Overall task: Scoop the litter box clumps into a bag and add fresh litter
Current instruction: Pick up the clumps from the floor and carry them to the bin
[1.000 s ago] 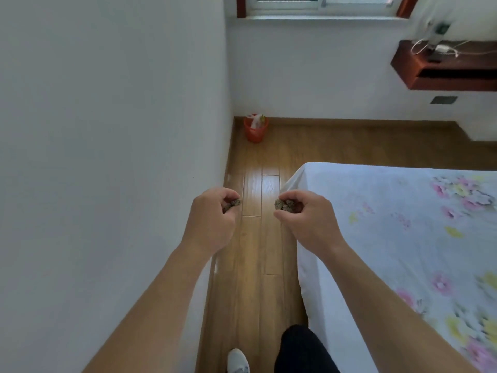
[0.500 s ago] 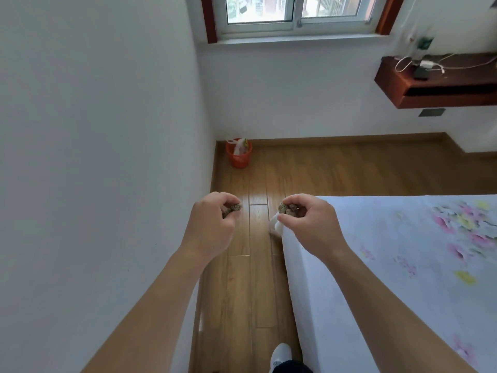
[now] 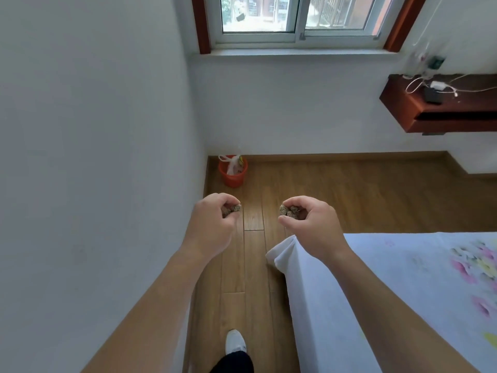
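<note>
A person stands in the narrow gap between a white wall and a bed, both bare arms stretched forward over a wooden floor.

The left hand pinches a few small grey-brown litter clumps. Its grip is pressed together on them, thumb against curled fingertips. The right hand pinches a larger cluster the same way, thumb below and fingers curled over the top.

Both lots are carried in the air. They are well apart from an orange bucket in the far corner under the window, which has a thin plastic bag in it. No litter box or scoop is in view.

The clumps look light, dry and grainy, so they are probably crumbly. A hard squeeze would likely break them and shed grit onto the floor, while a slack pinch could let one drop. The safest hold seems to be cradling them from underneath with the fingertips closed gently round the sides, letting go only once they are low over the bag's mouth.
</note>
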Available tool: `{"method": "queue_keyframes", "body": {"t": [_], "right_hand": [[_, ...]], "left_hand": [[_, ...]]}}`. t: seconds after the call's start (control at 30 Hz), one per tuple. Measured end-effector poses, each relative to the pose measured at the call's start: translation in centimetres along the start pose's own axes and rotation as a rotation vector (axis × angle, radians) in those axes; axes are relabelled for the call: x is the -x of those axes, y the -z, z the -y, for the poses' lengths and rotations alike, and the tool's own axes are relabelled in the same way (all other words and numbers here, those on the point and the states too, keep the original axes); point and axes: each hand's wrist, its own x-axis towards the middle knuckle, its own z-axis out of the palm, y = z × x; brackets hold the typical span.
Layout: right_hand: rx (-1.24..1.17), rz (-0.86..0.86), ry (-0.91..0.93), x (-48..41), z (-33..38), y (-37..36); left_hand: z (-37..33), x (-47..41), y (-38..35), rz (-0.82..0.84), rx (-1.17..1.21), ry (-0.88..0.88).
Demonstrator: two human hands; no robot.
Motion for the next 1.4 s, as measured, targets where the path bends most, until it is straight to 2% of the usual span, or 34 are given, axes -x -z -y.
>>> {"method": "queue_keyframes", "body": {"t": [0.27,0.6,0.9,1.4], "right_hand": [[-0.034,-0.024,-0.071,-10.3,0.5,-1.5],[-0.101,0.009,-0.084,-26.0,-2.9,-2.5],[-0.066,0.181,-0.022,-40.7,-2.8,-2.5],[0.071,0.243,0.028,-64.2,-1.7,-10.1]], "left_hand": [[1.6,-12.3,-0.4,0.059,0.016,-0.013],[2.5,-26.1,-4.2,0.079,-0.009,0.039],[2.2,-38.4,-5.7,0.004,-0.029,0.125],[10.6,-61.1,-6.7,-0.045,0.052,0.228]]}}
